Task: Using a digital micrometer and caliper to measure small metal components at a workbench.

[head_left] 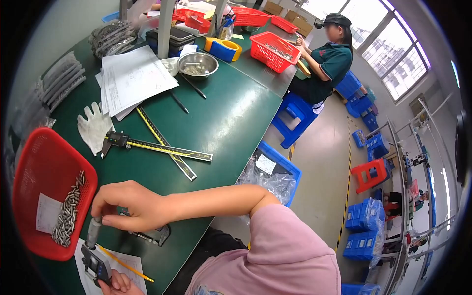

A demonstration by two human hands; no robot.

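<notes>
The right hand (132,206) pinches the grey thimble (93,231) of the digital micrometer (96,264) between thumb and fingers; the left hand (120,283) grips its lower frame. The micrometer is positioned over a paper sheet (132,259) on the green table (236,118), near the red basket (44,169) containing metal pins (69,216). A yellow pencil (127,265) lies on the sheet

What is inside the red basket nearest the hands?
The red basket holds a heap of small silvery metal pins, with a white paper slip to their left. Anything beneath the slip or deep within the heap is covered.
</notes>
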